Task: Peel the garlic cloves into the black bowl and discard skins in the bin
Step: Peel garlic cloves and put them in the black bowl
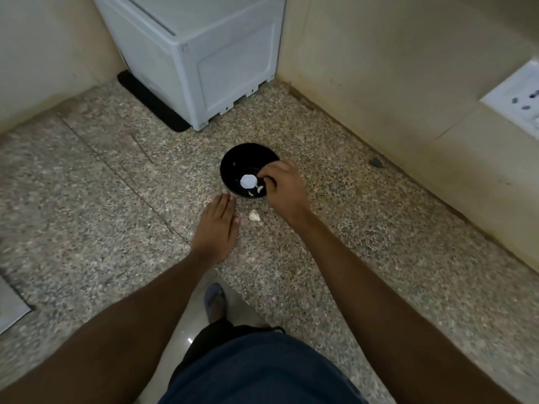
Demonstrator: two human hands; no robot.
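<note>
- on the speckled granite counter (102,176), near the corner where two beige walls meet, a black bowl (233,161) is seen standing upright.
- inside the bowl a white rounded piece (248,181) is noted near the middle; two small pale peeled cloves (256,191) are seen lying against the near wall of the bowl.
- the right hand (281,185) is held over the bowl's right rim, fingers curled inward with the tips reaching down beside the white piece; whether anything is pinched between them cannot be told.
- the left hand (217,225) is laid flat on the counter, fingers straight and together, tips just short of the bowl's near-left edge; nothing is held.
- one unpeeled garlic clove (255,215) is seen on the counter, between the two hands, just in front of the bowl and apart from it.
- a white appliance (204,53) is set in the corner behind the bowl, with a black mat (151,106) showing under its left side.
- a white wall socket (519,97) is noted on the right wall.
- a dark blue garment (262,371) and one sandalled foot (215,301) on a pale floor are seen below the counter edge.
</note>
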